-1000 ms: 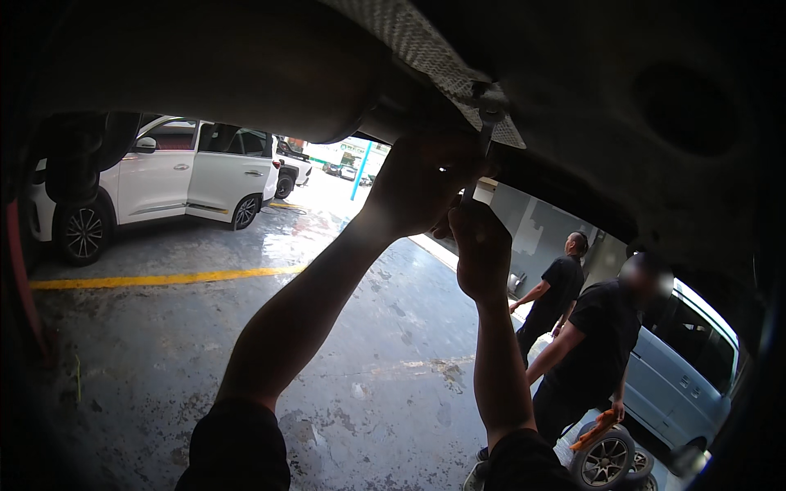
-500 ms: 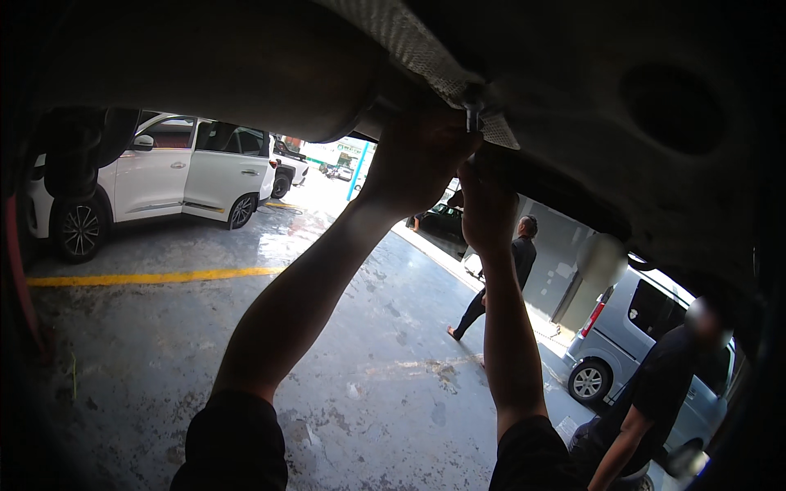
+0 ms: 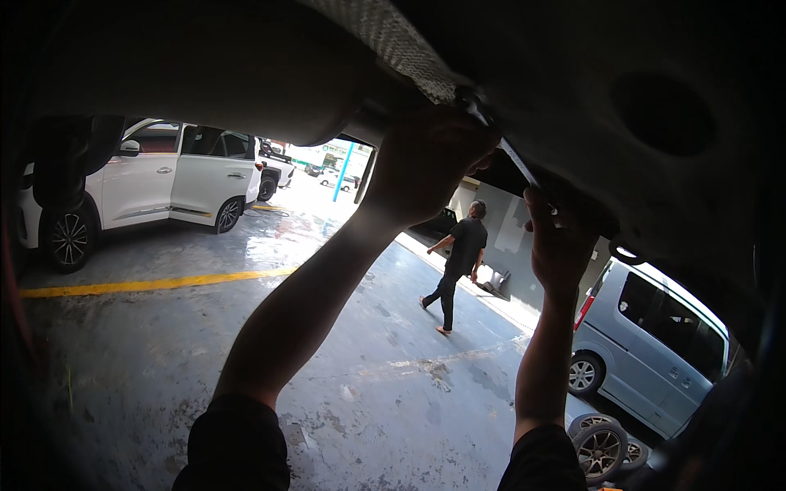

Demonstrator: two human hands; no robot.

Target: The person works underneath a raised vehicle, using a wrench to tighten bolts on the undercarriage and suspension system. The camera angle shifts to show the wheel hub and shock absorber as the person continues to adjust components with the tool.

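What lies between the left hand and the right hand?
A stretch of the silver wrench, slanting down from beside the left hand to the right hand; it shows in the head view.

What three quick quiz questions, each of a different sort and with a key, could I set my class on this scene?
1. True or false: the person's bare right hand is at the lower end of the long silver metal wrench.
2. Which colour is the long painted floor stripe? A) red B) yellow C) green
3. Fill in: the boxy silver-blue metal van stands on the picture's ____ side.

Key: 1 true; 2 B; 3 right.
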